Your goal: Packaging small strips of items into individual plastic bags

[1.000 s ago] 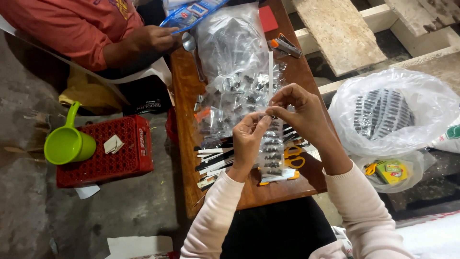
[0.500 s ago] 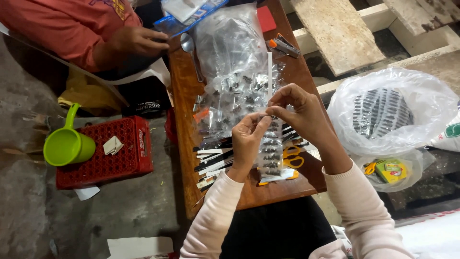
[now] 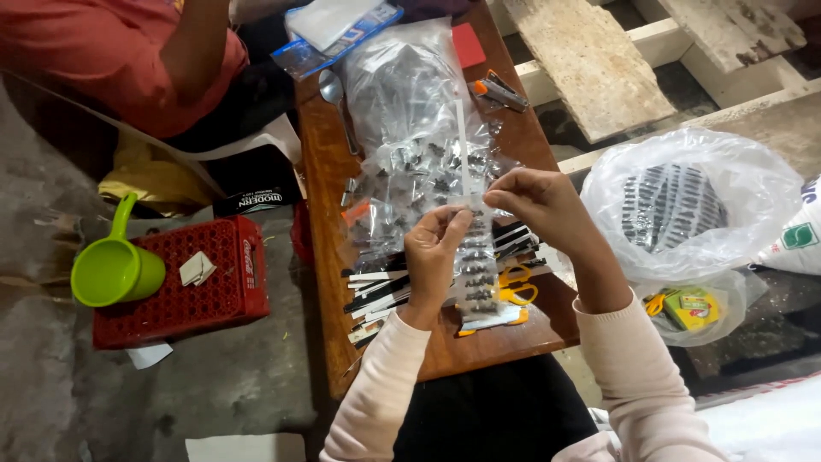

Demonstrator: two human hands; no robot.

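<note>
Together, both hands' fingers [image 3: 457, 224] pinch a clear strip packet [image 3: 475, 274] above the wooden table [image 3: 321, 184].

A narrow clear plastic strip [image 3: 475, 257] packed with small dark pieces is hanging upright over the table [image 3: 329, 205], its top end being pinched.
</note>
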